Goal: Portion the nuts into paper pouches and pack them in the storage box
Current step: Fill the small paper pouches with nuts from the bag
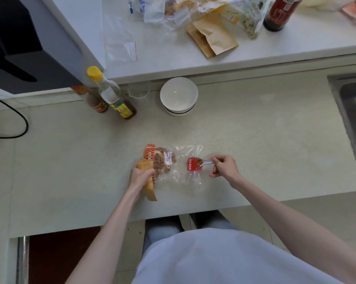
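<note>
Two hands work over the speckled bench (254,140): left hand (141,174) grips a tan paper pouch (149,188), right hand (225,166) pinches a white spoon (206,162) of nuts inside the crinkly clear bag (173,160).

A clear bag of brown nuts (162,160) is lying on the tabletop (254,140); a tan paper pouch (147,181) is leaning beside it, a white spoon (205,162) carrying nuts.

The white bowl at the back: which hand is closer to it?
Left, narrowly. The left hand, gripping a paper pouch, sits below-left of the white bowl; the right hand, holding a spoon, sits below-right.
</note>
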`<state>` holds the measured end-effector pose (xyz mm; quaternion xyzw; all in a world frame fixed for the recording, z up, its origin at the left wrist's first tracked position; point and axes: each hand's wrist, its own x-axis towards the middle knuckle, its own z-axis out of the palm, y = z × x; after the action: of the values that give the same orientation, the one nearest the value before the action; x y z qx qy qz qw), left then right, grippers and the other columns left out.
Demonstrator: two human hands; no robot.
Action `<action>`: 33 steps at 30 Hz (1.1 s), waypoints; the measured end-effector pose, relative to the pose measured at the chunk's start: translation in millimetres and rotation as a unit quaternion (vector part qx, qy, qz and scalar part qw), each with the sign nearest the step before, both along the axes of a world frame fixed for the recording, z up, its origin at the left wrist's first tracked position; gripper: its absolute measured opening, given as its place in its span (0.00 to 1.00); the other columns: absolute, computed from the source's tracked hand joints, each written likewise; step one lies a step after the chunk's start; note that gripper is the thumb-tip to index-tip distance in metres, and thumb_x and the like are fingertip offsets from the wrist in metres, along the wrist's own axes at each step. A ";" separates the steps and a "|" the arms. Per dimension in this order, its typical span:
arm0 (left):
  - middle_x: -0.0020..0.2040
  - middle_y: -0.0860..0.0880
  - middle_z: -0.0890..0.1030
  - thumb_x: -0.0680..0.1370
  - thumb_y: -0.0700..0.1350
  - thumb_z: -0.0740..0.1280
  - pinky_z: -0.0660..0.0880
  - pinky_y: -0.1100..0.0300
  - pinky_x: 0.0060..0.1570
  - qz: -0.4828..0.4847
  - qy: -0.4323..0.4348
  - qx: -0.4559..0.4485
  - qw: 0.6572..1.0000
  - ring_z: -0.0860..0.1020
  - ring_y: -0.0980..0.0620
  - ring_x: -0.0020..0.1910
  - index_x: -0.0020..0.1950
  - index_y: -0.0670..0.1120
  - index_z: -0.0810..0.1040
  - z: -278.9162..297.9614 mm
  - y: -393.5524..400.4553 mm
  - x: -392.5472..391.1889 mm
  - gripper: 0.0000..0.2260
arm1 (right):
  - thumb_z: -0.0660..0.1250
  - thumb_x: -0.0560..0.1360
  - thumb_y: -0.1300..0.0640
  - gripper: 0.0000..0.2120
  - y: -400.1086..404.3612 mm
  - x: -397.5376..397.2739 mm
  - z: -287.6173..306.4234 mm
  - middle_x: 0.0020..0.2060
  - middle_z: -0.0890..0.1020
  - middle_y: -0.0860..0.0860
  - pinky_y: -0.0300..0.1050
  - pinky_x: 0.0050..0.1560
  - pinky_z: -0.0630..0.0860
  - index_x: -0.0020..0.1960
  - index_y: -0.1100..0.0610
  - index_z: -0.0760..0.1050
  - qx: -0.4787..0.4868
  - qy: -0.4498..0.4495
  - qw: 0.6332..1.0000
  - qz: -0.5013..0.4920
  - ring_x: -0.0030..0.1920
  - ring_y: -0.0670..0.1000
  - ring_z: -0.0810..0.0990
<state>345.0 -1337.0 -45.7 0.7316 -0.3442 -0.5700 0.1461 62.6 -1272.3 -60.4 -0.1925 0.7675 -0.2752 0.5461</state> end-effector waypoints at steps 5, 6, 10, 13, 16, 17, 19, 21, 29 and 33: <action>0.48 0.51 0.80 0.68 0.34 0.73 0.74 0.65 0.33 0.009 -0.002 -0.024 1.000 0.78 0.55 0.43 0.59 0.48 0.74 0.9 6.8 -4.3 0.22 | 0.59 0.79 0.63 0.10 11.7 -21.5 1.5 0.22 0.75 0.53 0.42 0.30 0.80 0.49 0.61 0.79 0.001 0.006 1.000 -0.007 0.24 0.53 0.80; 0.49 0.51 0.80 0.68 0.34 0.73 0.73 0.65 0.35 0.012 -0.002 -0.032 0.999 0.78 0.55 0.44 0.60 0.48 0.74 0.6 8.7 -5.0 0.23 | 0.59 0.79 0.63 0.10 13.3 -25.3 1.9 0.22 0.75 0.53 0.41 0.29 0.79 0.49 0.61 0.79 0.002 0.008 1.000 -0.009 0.25 0.53 0.80; 0.57 0.47 0.76 0.69 0.36 0.73 0.74 0.62 0.41 0.023 -0.042 -0.060 0.997 0.78 0.53 0.48 0.62 0.47 0.71 1.0 14.9 -6.8 0.24 | 0.60 0.79 0.63 0.08 18.0 -39.4 4.8 0.22 0.76 0.53 0.40 0.28 0.79 0.50 0.60 0.78 0.010 0.007 1.000 -0.019 0.24 0.52 0.81; 0.61 0.47 0.70 0.69 0.38 0.75 0.75 0.55 0.49 0.000 -0.119 -0.094 0.988 0.75 0.48 0.54 0.64 0.44 0.68 5.3 21.0 -11.0 0.26 | 0.60 0.79 0.63 0.08 21.9 -50.8 10.0 0.23 0.75 0.53 0.40 0.28 0.79 0.51 0.61 0.78 0.009 0.010 1.000 -0.028 0.24 0.51 0.80; 0.56 0.49 0.69 0.68 0.37 0.77 0.73 0.62 0.43 -0.047 -0.149 -0.200 0.967 0.73 0.50 0.52 0.57 0.49 0.67 16.2 27.3 -24.2 0.25 | 0.60 0.79 0.63 0.09 24.4 -60.9 20.3 0.26 0.75 0.55 0.40 0.28 0.78 0.54 0.63 0.78 0.002 0.013 0.999 -0.030 0.24 0.51 0.79; 0.55 0.49 0.71 0.67 0.37 0.77 0.72 0.64 0.42 -0.069 -0.145 -0.222 0.962 0.73 0.50 0.51 0.56 0.50 0.68 20.0 28.4 -30.3 0.26 | 0.60 0.79 0.64 0.10 24.8 -63.4 25.6 0.26 0.75 0.55 0.40 0.28 0.78 0.54 0.63 0.78 -0.001 0.013 0.999 -0.029 0.24 0.51 0.79; 0.54 0.49 0.73 0.66 0.37 0.78 0.73 0.63 0.43 -0.097 -0.124 -0.241 0.958 0.74 0.51 0.50 0.56 0.51 0.69 28.9 30.3 -45.5 0.26 | 0.59 0.80 0.64 0.10 23.8 -66.9 39.8 0.27 0.74 0.55 0.40 0.28 0.78 0.55 0.63 0.78 -0.013 0.010 0.999 -0.028 0.24 0.51 0.79; 0.52 0.51 0.74 0.66 0.37 0.78 0.75 0.60 0.45 -0.118 -0.108 -0.262 0.952 0.75 0.52 0.49 0.56 0.53 0.69 39.0 32.7 -63.0 0.27 | 0.59 0.80 0.64 0.10 20.9 -68.4 58.8 0.26 0.74 0.55 0.40 0.28 0.77 0.55 0.64 0.78 -0.029 0.005 0.999 -0.026 0.24 0.51 0.79; 0.46 0.49 0.76 0.67 0.41 0.76 0.67 0.65 0.34 -0.216 -0.123 -0.342 0.907 0.75 0.50 0.43 0.55 0.48 0.72 82.9 26.6 -128.8 0.21 | 0.61 0.79 0.63 0.09 0.6 -63.8 166.8 0.21 0.71 0.51 0.40 0.23 0.72 0.47 0.63 0.79 -0.126 -0.031 0.991 0.033 0.21 0.52 0.76; 0.42 0.52 0.73 0.69 0.41 0.73 0.70 0.58 0.33 -0.207 -0.116 -0.397 0.887 0.74 0.50 0.39 0.51 0.48 0.70 109.9 24.4 -148.6 0.16 | 0.61 0.79 0.63 0.09 -8.9 -64.9 212.2 0.20 0.70 0.50 0.38 0.21 0.70 0.48 0.65 0.79 -0.151 -0.016 0.986 0.068 0.21 0.52 0.76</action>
<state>196.4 -1312.6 64.3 0.5858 -0.6998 -0.3140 0.2616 -2.3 -1281.2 151.9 -0.3203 0.6933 -0.3534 0.5403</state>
